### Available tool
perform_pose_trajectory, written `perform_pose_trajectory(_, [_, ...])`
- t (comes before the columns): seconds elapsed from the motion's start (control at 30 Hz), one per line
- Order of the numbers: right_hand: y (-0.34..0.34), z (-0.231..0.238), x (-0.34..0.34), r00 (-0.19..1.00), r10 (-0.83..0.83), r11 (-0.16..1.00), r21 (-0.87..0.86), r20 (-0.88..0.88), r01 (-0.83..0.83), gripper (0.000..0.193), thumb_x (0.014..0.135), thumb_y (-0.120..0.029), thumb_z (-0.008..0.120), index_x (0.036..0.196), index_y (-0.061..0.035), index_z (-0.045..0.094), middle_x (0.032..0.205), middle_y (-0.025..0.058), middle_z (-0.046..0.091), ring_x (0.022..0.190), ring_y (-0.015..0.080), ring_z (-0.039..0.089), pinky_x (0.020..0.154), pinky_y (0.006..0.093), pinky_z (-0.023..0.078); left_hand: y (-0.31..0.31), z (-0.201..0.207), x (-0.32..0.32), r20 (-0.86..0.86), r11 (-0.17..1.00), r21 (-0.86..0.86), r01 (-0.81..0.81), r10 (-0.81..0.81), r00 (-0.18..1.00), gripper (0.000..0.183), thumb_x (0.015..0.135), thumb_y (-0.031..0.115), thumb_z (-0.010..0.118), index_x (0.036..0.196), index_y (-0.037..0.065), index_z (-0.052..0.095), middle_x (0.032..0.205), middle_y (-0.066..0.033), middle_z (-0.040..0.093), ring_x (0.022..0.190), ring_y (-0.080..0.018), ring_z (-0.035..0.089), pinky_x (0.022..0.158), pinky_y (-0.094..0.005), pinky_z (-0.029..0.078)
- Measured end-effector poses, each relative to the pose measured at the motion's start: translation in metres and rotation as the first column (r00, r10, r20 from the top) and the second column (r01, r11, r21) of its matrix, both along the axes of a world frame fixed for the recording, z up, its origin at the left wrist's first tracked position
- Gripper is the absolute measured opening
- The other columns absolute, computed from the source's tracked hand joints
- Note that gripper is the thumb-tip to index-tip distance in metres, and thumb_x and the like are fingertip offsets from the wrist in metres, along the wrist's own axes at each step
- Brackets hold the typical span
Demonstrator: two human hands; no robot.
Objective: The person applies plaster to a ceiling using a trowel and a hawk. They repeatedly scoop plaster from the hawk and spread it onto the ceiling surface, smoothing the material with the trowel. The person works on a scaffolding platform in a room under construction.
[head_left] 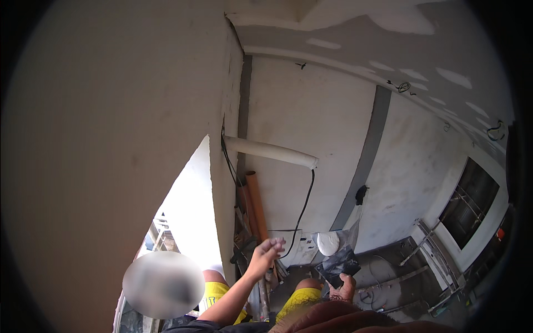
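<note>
Black board (pixel 336 265) lies low, right of centre, at the right hand (pixel 342 288), whose thumb and fingers grip its near edge. Open room separates it from the left hand (pixel 266 256), whose fingers are bent and bunched; whether they pinch anything I cannot tell. A white lump (pixel 328 243) shows just beyond the board's far edge. That edge slants up rightward; the long axis is unclear. The pipe (pixel 272 150) juts well above both hands.
</note>
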State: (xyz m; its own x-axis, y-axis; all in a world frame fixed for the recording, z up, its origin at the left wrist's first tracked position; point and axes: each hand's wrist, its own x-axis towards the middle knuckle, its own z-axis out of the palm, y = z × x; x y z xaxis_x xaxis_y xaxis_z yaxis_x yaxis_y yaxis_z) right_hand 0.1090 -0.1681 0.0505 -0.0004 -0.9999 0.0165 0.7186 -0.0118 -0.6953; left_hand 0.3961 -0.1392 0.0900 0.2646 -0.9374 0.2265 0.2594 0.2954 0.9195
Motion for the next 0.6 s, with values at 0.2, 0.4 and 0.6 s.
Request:
perform_pose_trajectory(0.2, [0.007,0.006,0.007,0.994,0.070,0.996,0.050,0.089,-0.075,0.034,0.079,-0.012,0.066,0.112,-0.0021,0.063,0.108,0.0106,0.066,0.102,0.0281,0.066,0.088,0.0463,0.055,0.090,-0.221,-0.044,0.040,0.867,0.443,0.226,-0.271,0.962,0.033,0.105,0.026,0.059,0.124,0.001,0.069,0.111,-0.0017,0.072,0.101,-0.0116,0.064,0.093,-0.0298,0.051])
perform_pose_trajectory(0.4, [0.017,0.002,0.068,0.976,0.219,0.971,0.098,0.003,-0.219,0.014,0.081,-0.012,0.066,0.093,-0.0046,0.066,0.093,0.0051,0.065,0.086,0.0190,0.065,0.079,0.0333,0.056,0.091,-0.308,-0.030,0.297,0.642,0.745,0.185,-0.566,0.770,0.034,0.105,0.026,0.059,0.126,0.001,0.067,0.113,-0.0031,0.071,0.103,-0.0125,0.064,0.094,-0.0309,0.051])
perform_pose_trajectory(0.6, [0.020,-0.001,0.066,0.917,0.297,0.951,-0.002,-0.265,-0.309,0.008,0.086,-0.011,0.066,0.091,-0.0044,0.066,0.099,0.0072,0.067,0.094,0.0149,0.063,0.085,0.0332,0.054,0.081,-0.314,-0.039,0.350,0.577,0.797,0.175,-0.679,0.646,0.035,0.105,0.025,0.059,0.129,0.001,0.065,0.116,-0.0044,0.071,0.105,-0.0134,0.064,0.095,-0.0319,0.051])
